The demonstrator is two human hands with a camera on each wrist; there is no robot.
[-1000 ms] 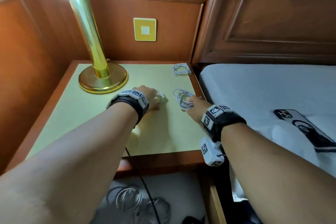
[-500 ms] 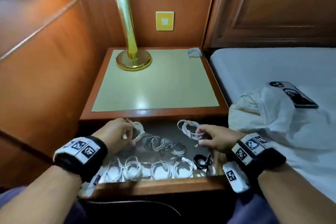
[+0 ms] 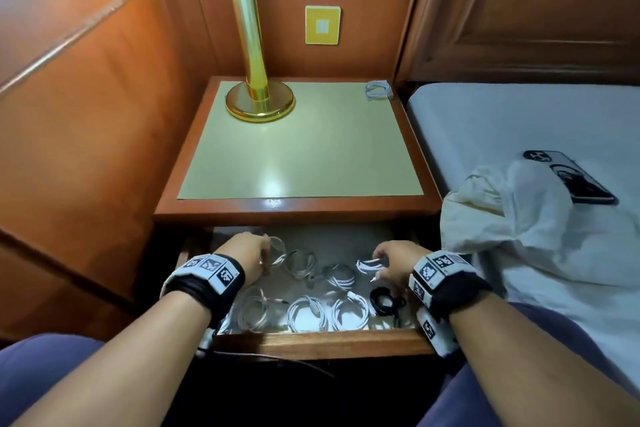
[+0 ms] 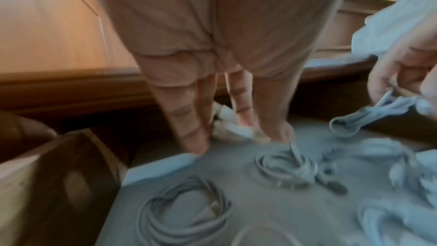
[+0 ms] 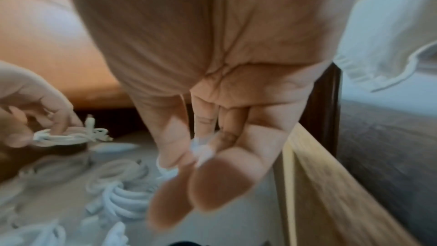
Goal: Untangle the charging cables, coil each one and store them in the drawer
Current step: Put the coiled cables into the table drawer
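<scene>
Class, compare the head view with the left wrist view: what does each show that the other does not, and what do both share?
Only the head view shows the lamp, the phone on the bed, the black cable and a coiled cable left on the nightstand.

Only the left wrist view shows the left hand's fingers from the palm side, pinching their white cable.

Both show the open drawer, its coiled cables, and the right hand holding a white coil.
</scene>
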